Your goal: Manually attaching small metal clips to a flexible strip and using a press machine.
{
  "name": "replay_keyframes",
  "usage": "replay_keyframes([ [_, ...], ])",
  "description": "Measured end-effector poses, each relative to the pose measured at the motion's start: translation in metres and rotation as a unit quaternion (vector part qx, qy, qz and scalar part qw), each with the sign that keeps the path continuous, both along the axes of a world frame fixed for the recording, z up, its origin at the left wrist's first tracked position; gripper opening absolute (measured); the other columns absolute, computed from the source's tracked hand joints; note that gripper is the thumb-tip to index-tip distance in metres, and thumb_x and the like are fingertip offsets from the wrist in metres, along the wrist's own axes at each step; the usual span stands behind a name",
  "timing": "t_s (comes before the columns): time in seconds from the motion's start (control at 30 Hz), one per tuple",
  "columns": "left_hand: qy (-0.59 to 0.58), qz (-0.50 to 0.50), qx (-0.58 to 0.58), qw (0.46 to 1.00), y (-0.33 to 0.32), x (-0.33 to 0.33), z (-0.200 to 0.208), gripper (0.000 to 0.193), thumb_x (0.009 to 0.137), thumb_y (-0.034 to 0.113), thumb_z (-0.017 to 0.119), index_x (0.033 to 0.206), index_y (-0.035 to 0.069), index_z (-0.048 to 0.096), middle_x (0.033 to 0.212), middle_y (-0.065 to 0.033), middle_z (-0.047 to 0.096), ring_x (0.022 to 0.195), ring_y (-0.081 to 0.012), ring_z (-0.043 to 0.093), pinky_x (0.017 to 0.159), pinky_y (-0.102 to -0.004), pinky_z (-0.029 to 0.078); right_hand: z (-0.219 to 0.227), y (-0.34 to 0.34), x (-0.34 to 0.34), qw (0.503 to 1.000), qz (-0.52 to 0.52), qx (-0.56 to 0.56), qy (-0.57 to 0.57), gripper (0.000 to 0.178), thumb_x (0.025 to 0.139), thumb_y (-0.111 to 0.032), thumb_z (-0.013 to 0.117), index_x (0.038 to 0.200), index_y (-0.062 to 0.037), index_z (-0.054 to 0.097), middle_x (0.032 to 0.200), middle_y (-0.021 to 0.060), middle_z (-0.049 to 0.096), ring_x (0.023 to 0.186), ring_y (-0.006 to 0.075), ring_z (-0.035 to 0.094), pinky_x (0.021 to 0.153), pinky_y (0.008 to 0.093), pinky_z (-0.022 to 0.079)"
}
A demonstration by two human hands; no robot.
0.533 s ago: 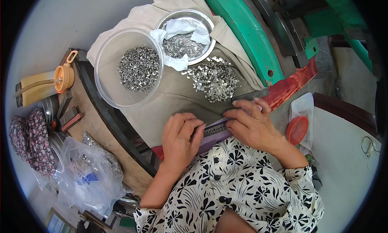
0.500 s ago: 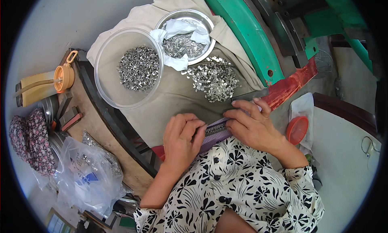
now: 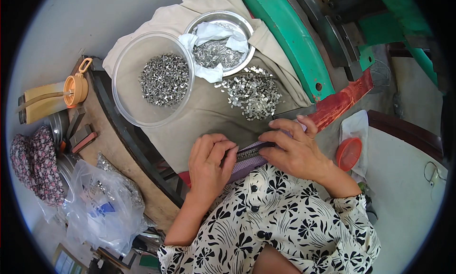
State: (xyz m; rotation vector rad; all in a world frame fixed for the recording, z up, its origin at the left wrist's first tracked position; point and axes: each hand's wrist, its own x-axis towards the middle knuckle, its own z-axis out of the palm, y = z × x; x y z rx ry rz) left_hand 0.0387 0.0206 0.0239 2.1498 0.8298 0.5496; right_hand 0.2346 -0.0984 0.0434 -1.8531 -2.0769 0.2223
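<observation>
Currently: left hand, fingertips pressed together, contents unclear; right hand pinching purple strip between both, apparently steadying it; metal discs just beyond, presumably for easy reach.

The purple piece, finely checked, slants across the middle of the view, its right end higher and partly hidden. Along it runs a narrow row of grey bits, too small to make out singly, with a thin dark strip just beyond them.
</observation>
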Motion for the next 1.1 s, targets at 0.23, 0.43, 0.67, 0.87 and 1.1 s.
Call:
replay_keyframes([
  [0.23,0.000,-0.006,-0.007,1.000,-0.001,0.001,0.000,0.019,0.073,0.001,0.077,0.089,0.005,0.067,0.094,-0.0071,0.062,0.082,-0.0279,0.059,0.071,-0.0383,0.047,-0.013,0.003,0.000,0.999,0.039,0.003,-0.005,0.016,0.070,-0.025,0.078,0.086,-0.0238,0.073,0.110,-0.0098,0.065,0.120,0.0180,0.052,0.111,0.0474,0.021],
  [0.43,0.002,-0.005,-0.015,1.000,-0.002,-0.001,-0.001,0.019,0.073,0.000,0.077,0.089,0.005,0.067,0.094,-0.0077,0.062,0.083,-0.0285,0.059,0.071,-0.0382,0.047,-0.008,0.000,0.007,0.994,-0.016,-0.023,0.107,0.021,0.071,-0.028,0.083,0.090,-0.0248,0.076,0.108,-0.0101,0.065,0.120,0.0213,0.051,0.107,0.0500,0.023],
  [0.67,0.002,-0.001,-0.024,1.000,-0.001,0.000,-0.002,0.019,0.073,0.000,0.077,0.089,0.004,0.068,0.095,-0.0083,0.062,0.084,-0.0288,0.060,0.072,-0.0380,0.048,-0.008,-0.003,-0.001,0.999,-0.025,0.015,0.038,0.008,0.073,-0.022,0.073,0.079,-0.0193,0.069,0.108,-0.0073,0.063,0.120,0.0188,0.053,0.111,0.0485,0.023],
  [0.87,0.000,-0.009,-0.032,0.999,-0.002,0.002,0.000,0.017,0.073,0.001,0.078,0.088,0.004,0.069,0.095,-0.0080,0.062,0.084,-0.0284,0.059,0.071,-0.0381,0.048,-0.002,-0.006,-0.001,0.999,-0.004,0.027,-0.021,0.005,0.076,-0.021,0.069,0.079,-0.0187,0.068,0.109,-0.0064,0.064,0.122,0.0184,0.052,0.114,0.0471,0.019],
  [1.1,-0.015,-0.030,-0.042,0.999,-0.011,0.009,-0.001,0.019,0.073,0.002,0.078,0.089,0.005,0.068,0.095,-0.0068,0.062,0.084,-0.0277,0.060,0.072,-0.0383,0.047,0.004,-0.009,0.013,0.997,-0.078,0.000,0.015,0.016,0.068,-0.021,0.081,0.081,-0.0224,0.072,0.108,-0.0084,0.066,0.120,0.0220,0.053,0.107,0.0484,0.023],
])
